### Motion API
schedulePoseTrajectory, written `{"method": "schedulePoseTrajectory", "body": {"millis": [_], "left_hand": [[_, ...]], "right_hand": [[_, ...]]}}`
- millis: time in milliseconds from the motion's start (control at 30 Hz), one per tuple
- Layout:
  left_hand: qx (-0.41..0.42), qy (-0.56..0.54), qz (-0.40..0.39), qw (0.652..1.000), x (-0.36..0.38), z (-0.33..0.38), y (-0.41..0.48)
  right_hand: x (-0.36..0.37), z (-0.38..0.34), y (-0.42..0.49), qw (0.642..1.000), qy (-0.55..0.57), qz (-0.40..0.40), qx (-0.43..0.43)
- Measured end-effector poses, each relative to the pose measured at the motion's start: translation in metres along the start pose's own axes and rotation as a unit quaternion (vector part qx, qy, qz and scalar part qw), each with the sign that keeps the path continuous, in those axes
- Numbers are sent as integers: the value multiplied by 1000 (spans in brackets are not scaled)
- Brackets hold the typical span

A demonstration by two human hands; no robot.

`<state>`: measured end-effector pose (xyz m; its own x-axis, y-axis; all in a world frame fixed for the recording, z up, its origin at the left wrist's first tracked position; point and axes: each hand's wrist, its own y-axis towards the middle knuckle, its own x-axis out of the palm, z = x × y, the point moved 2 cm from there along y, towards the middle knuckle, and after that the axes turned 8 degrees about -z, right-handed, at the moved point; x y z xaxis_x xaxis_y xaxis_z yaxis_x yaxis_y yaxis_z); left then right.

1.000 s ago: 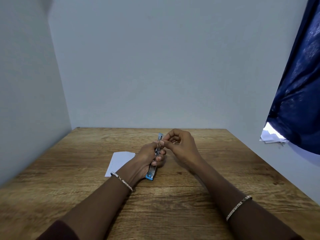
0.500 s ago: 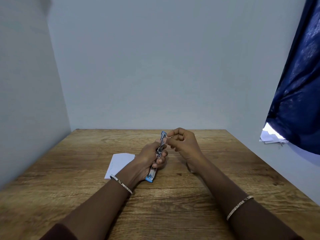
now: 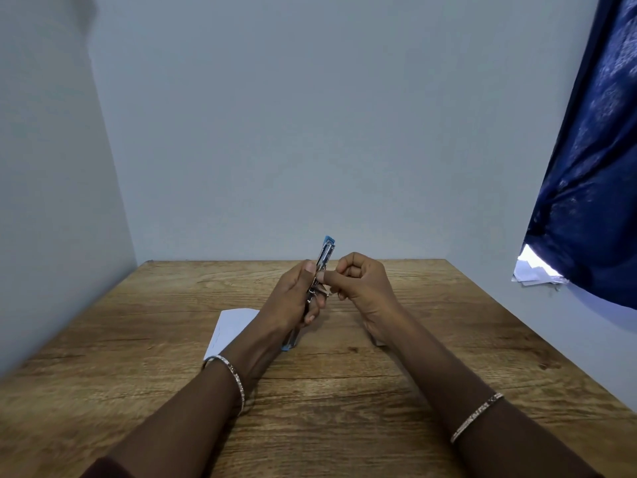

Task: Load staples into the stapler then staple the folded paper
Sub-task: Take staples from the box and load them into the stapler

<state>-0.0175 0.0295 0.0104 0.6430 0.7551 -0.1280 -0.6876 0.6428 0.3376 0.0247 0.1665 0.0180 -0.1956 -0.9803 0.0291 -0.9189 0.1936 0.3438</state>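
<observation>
Blue-and-steel stapler (image 3: 323, 267) sits near-upright over the desk (image 3: 344, 391), my left hand (image 3: 293, 298) wrapped in a grip round its middle; rigid, light, slick metal, so I'd hold the body and keep clear of the sprung rail. Right hand (image 3: 362, 284) is pinched narrow against it, probably on staples, too small to confirm. Count: one stapler, one folded paper (image 3: 231, 327) flat beside my left wrist, limp and easy to crease.

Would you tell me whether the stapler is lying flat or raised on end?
Raised on end: the left hand holds the stapler tilted, near end on the table.
</observation>
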Motion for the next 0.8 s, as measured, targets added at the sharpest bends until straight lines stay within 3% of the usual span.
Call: {"method": "schedulePoseTrajectory", "body": {"millis": [400,600,800], "left_hand": [[-40,-60,-9,997,0,-8,1],[-49,-58,-6,997,-2,-10,1],[-67,-38,-5,997,-2,-10,2]], "right_hand": [[5,-4,-6,996,-70,46,-34],[9,-9,-9,983,-164,51,-60],[5,-11,-8,981,-181,54,-46]]}}
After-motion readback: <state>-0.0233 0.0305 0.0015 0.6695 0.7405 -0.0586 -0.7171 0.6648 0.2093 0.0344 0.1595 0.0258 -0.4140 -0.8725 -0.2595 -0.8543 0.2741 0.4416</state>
